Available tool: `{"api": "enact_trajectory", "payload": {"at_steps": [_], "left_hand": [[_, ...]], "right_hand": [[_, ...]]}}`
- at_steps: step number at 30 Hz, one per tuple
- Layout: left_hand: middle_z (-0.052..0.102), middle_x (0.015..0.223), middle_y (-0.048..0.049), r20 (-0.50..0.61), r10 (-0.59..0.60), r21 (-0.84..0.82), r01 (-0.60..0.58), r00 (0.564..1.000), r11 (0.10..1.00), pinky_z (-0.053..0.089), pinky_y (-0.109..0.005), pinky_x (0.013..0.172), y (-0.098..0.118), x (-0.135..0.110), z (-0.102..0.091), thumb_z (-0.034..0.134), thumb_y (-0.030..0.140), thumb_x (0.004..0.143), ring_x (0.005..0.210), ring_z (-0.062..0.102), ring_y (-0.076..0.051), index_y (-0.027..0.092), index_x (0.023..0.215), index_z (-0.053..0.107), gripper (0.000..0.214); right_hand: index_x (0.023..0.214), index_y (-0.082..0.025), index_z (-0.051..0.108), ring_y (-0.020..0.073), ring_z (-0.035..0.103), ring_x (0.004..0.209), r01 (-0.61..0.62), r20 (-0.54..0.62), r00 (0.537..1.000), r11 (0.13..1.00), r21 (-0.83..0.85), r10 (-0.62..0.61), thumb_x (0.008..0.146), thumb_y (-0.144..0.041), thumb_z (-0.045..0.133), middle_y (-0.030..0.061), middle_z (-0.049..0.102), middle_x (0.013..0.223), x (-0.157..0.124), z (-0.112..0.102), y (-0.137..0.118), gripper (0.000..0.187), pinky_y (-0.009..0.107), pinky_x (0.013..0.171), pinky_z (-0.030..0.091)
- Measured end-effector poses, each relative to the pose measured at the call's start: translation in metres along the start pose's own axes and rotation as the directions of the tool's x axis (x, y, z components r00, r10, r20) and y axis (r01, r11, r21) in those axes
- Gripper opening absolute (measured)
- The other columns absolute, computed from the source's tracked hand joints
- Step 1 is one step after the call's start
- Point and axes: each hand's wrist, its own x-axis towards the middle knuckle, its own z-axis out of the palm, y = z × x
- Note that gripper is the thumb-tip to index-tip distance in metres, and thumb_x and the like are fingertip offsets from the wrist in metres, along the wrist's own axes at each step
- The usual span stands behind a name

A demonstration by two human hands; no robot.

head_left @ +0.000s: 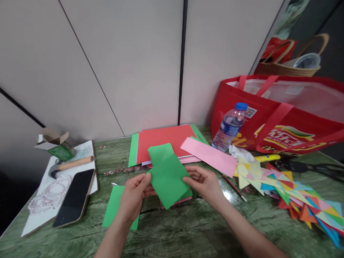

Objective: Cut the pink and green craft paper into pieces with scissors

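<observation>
A square sheet of green paper (170, 181) is held up above the table, turned so that one corner points down. My left hand (135, 192) pinches its left corner and my right hand (203, 183) pinches its right edge, thumbs on top. Behind it lies another green piece (160, 152). Under the held sheet, the edges of more green and pink paper show. Another green sheet (113, 206) lies on the table, partly hidden by my left hand. Farther back, a red sheet (161, 138) rests on a stack of coloured paper, and a pink strip (209, 156) lies across its right side.
At the right are a water bottle (230, 129), a red bag (273, 121), a yellow tube (267, 158), a pencil (234, 187) and many folded paper pieces (301, 192). At the left are a phone (75, 198), a wooden-handled tool (74, 163), beads (51, 194) and a small box (58, 146).
</observation>
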Motion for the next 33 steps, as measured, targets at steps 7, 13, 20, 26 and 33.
{"api": "enact_trajectory", "payload": {"at_steps": [7, 13, 20, 26, 33], "left_hand": [[0.067, 0.056, -0.0032, -0.07, 0.026, -0.047, -0.029, 0.997, 0.998, 0.05, -0.027, 0.055, 0.0033, -0.0006, 0.0, 0.073, 0.035, 0.062, 0.052, 0.061, -0.015, 0.012, 0.063, 0.066, 0.024], [0.068, 0.06, -0.0026, -0.096, 0.036, -0.04, -0.04, 0.995, 0.998, 0.051, -0.027, 0.055, 0.0019, 0.001, -0.0004, 0.071, 0.035, 0.065, 0.054, 0.062, -0.015, 0.012, 0.071, 0.067, 0.024], [0.069, 0.063, -0.0009, -0.083, 0.07, -0.041, -0.073, 0.994, 0.996, 0.051, -0.024, 0.053, 0.0007, 0.0011, -0.0017, 0.069, 0.028, 0.069, 0.054, 0.061, -0.013, 0.015, 0.086, 0.067, 0.022], [0.07, 0.064, -0.0014, -0.128, 0.089, -0.038, -0.095, 0.988, 0.995, 0.051, -0.023, 0.051, -0.0016, 0.0038, -0.0016, 0.072, 0.028, 0.065, 0.054, 0.061, -0.013, 0.015, 0.085, 0.068, 0.024], [0.069, 0.062, -0.0011, -0.19, 0.122, -0.044, -0.133, 0.974, 0.99, 0.048, -0.022, 0.048, -0.0026, 0.003, -0.0005, 0.076, 0.027, 0.058, 0.052, 0.059, -0.013, 0.016, 0.084, 0.07, 0.029]], "right_hand": [[0.087, -0.018, 0.065, 0.0146, 0.061, 0.06, -0.042, -0.021, 0.999, 0.999, 0.019, 0.043, 0.06, -0.029, 0.074, 0.0012, 0.066, 0.068, -0.0013, 0.0018, -0.0038, 0.031, 0.024, 0.048, 0.052], [0.084, -0.018, 0.066, 0.0153, 0.061, 0.058, -0.05, -0.04, 0.998, 0.998, 0.035, 0.051, 0.059, -0.031, 0.075, 0.0013, 0.066, 0.067, -0.0022, 0.0026, -0.0075, 0.03, 0.025, 0.046, 0.053], [0.083, -0.019, 0.067, 0.0155, 0.061, 0.059, -0.016, -0.057, 0.998, 1.0, 0.023, 0.017, 0.059, -0.029, 0.075, 0.0019, 0.067, 0.068, -0.0028, 0.0023, -0.0094, 0.027, 0.025, 0.046, 0.052], [0.084, -0.019, 0.067, 0.0152, 0.061, 0.059, 0.008, -0.061, 0.998, 1.0, -0.003, -0.009, 0.061, -0.029, 0.074, 0.0024, 0.067, 0.068, -0.0044, 0.0029, -0.01, 0.026, 0.024, 0.047, 0.052], [0.085, -0.019, 0.066, 0.0146, 0.06, 0.059, 0.004, -0.049, 0.999, 1.0, -0.015, -0.005, 0.062, -0.029, 0.073, 0.0029, 0.066, 0.069, -0.0037, 0.0027, -0.008, 0.026, 0.024, 0.047, 0.052]]}}
